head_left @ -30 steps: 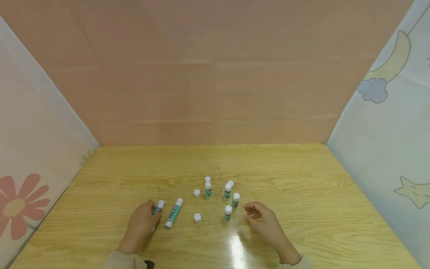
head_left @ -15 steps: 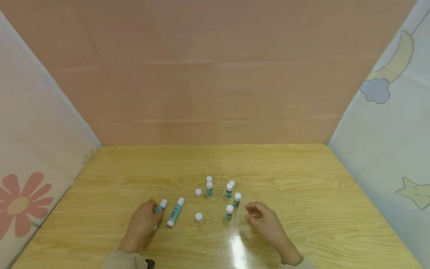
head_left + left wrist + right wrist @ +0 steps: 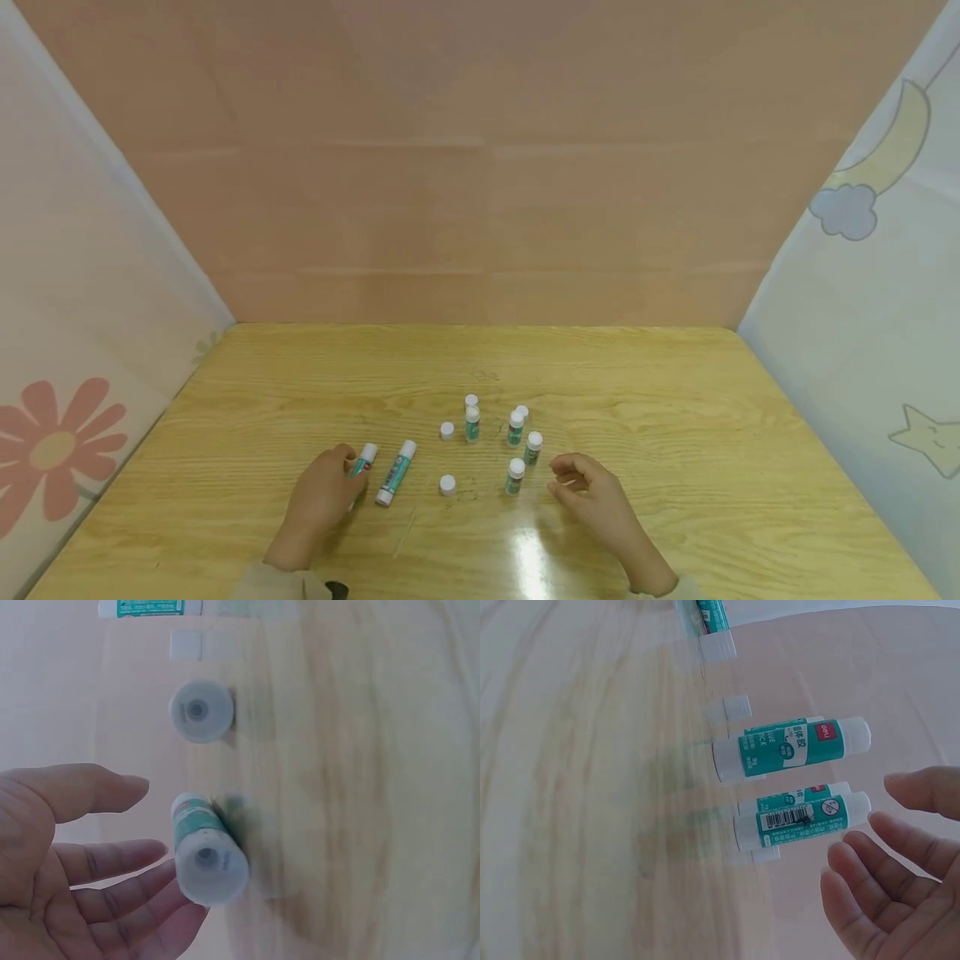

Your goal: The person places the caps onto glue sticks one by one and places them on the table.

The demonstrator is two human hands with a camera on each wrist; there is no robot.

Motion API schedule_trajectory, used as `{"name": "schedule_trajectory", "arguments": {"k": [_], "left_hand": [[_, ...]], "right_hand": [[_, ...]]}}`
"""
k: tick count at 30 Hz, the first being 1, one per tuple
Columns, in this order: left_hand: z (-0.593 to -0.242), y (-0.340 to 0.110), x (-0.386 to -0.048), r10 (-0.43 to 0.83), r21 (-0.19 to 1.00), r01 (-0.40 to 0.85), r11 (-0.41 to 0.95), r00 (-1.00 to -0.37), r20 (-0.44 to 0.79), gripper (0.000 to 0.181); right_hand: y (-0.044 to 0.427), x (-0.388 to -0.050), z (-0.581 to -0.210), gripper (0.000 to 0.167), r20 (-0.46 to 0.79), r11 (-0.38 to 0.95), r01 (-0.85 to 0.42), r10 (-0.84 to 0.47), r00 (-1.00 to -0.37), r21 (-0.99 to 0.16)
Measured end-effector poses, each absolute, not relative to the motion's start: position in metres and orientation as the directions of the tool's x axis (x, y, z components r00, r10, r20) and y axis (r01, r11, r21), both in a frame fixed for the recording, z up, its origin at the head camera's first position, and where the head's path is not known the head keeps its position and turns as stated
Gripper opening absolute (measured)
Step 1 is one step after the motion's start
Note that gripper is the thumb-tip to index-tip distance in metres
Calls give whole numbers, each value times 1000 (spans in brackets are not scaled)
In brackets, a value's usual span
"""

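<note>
- Glue stick (image 3: 366,456): lies on table (image 3: 675,400) at L hand (image 3: 318,492), beside 2nd lying stick (image 3: 395,473).
- L hand: released, thumb clear of glue stick; finger contact, we can't tell.
- R hand (image 3: 596,492): released, fingers loosely bent; we see it near 4 upright sticks (image 3: 515,477).
- Wht caps (image 3: 447,485): we count 4, 2 behind uprights, 2 betw. lying & upright grps.

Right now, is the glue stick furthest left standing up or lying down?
Lying down: in the head view, the glue stick slants along the table, partly hidden by the left grip.
</note>
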State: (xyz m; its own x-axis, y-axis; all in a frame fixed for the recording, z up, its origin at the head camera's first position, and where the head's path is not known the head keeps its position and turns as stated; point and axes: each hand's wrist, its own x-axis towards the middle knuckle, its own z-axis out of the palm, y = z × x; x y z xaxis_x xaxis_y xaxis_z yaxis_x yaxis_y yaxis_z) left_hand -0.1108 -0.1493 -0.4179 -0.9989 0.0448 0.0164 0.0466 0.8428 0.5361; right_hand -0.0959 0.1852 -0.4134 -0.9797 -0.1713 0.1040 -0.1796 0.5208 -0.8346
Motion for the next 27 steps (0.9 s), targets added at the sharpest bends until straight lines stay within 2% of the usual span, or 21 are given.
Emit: {"name": "schedule_trajectory", "arguments": {"k": [7, 13, 20, 27], "left_hand": [[-415, -145, -108, 28, 531, 41, 846, -999, 32, 34], [-413, -140, -106, 33, 523, 82, 849, -994, 102, 32], [-409, -128, -102, 40, 560, 81, 824, -996, 85, 34], [-408, -120, -100, 54, 540, 113, 834, -991, 124, 36]], "right_hand": [[184, -95, -412, 23, 60, 524, -125, -140, -988, -842], [183, -96, -410, 23, 68, 520, -125, -127, -990, -845], [181, -97, -409, 23, 72, 512, -126, -123, -990, -850], [182, -100, -412, 22, 104, 520, -159, -133, -986, -840]]}}
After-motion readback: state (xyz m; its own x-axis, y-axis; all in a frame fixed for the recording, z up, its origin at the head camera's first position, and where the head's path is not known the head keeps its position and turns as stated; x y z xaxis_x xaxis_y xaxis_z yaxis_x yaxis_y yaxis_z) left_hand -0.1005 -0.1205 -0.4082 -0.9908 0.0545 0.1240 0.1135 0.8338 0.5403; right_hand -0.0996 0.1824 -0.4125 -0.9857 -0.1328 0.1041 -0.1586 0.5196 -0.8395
